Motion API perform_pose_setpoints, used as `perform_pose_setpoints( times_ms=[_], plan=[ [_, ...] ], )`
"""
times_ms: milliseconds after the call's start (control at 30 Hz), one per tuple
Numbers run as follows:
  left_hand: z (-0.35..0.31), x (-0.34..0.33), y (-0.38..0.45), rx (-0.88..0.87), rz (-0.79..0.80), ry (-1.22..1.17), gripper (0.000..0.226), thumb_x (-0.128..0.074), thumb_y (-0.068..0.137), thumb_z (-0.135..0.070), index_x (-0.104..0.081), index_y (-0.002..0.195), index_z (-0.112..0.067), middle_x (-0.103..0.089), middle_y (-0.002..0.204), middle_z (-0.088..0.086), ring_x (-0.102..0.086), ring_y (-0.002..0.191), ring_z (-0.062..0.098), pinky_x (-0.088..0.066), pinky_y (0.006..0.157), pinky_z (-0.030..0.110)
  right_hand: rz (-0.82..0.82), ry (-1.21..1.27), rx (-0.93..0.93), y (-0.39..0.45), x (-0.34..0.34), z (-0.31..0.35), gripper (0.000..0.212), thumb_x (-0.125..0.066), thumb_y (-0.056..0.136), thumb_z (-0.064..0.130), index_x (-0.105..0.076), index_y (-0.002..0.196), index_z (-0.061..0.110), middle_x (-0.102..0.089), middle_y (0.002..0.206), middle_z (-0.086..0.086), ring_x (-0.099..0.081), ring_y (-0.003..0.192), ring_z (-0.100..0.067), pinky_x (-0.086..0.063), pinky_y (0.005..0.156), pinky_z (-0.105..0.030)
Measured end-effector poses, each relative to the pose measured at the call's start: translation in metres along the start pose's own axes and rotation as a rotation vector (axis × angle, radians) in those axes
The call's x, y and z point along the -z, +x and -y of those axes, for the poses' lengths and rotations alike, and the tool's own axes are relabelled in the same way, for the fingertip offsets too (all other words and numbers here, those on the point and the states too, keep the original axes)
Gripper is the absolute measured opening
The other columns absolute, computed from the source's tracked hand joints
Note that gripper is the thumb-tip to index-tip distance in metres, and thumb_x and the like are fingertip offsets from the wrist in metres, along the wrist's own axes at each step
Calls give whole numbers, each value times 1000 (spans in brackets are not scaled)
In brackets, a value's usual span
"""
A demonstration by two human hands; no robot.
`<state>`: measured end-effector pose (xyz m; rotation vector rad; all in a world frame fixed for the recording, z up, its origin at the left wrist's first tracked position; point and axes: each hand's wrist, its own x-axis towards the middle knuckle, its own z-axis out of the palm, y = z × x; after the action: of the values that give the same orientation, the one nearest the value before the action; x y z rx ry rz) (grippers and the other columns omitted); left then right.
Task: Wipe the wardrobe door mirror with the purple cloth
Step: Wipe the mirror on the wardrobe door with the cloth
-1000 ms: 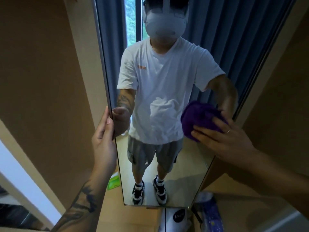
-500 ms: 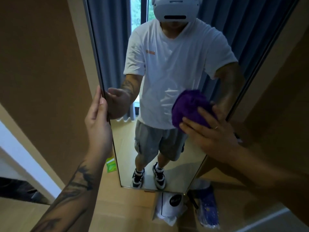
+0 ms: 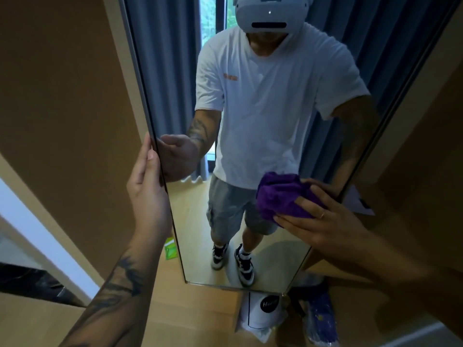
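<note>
Right hand (image 3: pixel 323 221) presses bunched purple cloth (image 3: pixel 283 196) flat on mirror (image 3: pixel 250 151), fingers spread over it, right of frame centre, near mirror's right edge.

Change: half a second ago cloth sat nearer the glass's middle; now lower and further right. Stroke runs downward along right side.

Left hand (image 3: pixel 147 194) keeps pinching door's left edge, thumb at glass face, fingers behind, steadying door.

Judgement: wiping mid-course; lower strip of glass below cloth likely not yet covered. White bag (image 3: pixel 260 311) on floor under door, clear of stroke.
</note>
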<state>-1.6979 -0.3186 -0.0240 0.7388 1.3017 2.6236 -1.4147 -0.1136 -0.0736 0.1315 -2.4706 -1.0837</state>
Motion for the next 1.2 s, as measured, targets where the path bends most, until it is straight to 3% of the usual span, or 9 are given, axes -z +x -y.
perform_pose_setpoints(
  times_ms=[100, 233, 400, 533, 600, 767, 933, 1100, 1200],
  plan=[
    [1, 4, 2, -7, 14, 9, 34, -47, 108, -12, -55, 137, -27, -59, 142, -3, -53, 135, 3, -41, 111, 21, -25, 2, -4, 17, 16, -21, 44, -52, 98, 16, -64, 140, 20, -60, 146, 1, -40, 140, -36, -11, 127, -60],
    [0, 6, 1, -15, 20, 49, 35, -48, 107, -10, -54, 136, -29, -57, 144, -3, -52, 134, 0, -42, 106, 14, -241, -27, -410, 44, 22, -9, 47, -65, 97, 10, -60, 143, 18, -50, 154, -2, -34, 145, -41, -17, 123, -66],
    [1, 13, 3, 2, 89, 19, 36, -46, 107, -10, -53, 137, -29, -57, 145, -3, -51, 136, 3, -42, 108, 16, 84, -5, 103, 31, 3, 23, 45, -52, 96, 18, -66, 138, 25, -62, 145, 5, -40, 141, -32, -6, 127, -59],
    [12, 23, 6, 26, 124, -15, 37, -45, 106, -7, -53, 137, -27, -67, 129, -15, -58, 128, 0, -46, 101, 15, -155, 7, -265, 62, 13, 1, 50, -60, 98, 21, -52, 147, 21, -46, 155, -1, -37, 144, -38, -23, 119, -67],
    [21, 28, 2, 21, 128, 19, 41, -47, 105, -4, -50, 139, -26, -71, 115, -28, -60, 122, -6, -46, 97, 12, -239, 24, -413, 68, 10, 12, 54, -59, 98, 22, -47, 151, 20, -37, 162, -1, -28, 147, -41, -19, 121, -67],
    [30, 32, -5, -40, 132, 133, 41, -46, 107, -5, -44, 143, -24, -66, 104, -44, -57, 113, -20, -44, 90, 3, -17, -5, 55, 44, -5, 26, 44, -55, 103, 20, -56, 147, 24, -53, 153, 1, -28, 151, -35, -13, 127, -59],
    [49, 43, -9, -103, 114, 185, 39, -50, 106, -10, -50, 138, -32, -60, 129, -25, -56, 121, -14, -43, 97, 6, -271, 21, -318, 63, -1, 19, 39, -48, 106, 25, -54, 144, 20, -48, 154, -4, -34, 145, -43, -15, 123, -64],
    [58, 50, -6, -132, 121, 190, 38, -51, 106, -9, -51, 137, -30, -63, 118, -28, -60, 104, -21, -45, 83, 1, -145, -47, 93, 43, -30, 33, 39, -62, 99, 27, -66, 138, 26, -61, 145, 1, -40, 142, -34, -19, 125, -60],
    [65, 48, -7, -180, 115, 195, 38, -50, 106, -9, -50, 137, -30, -67, 94, -43, -60, 97, -24, -45, 79, -1, -260, -46, -110, 45, -13, 8, 37, -54, 105, 26, -61, 142, 25, -54, 151, -1, -40, 144, -38, -22, 123, -62]
  ],
)
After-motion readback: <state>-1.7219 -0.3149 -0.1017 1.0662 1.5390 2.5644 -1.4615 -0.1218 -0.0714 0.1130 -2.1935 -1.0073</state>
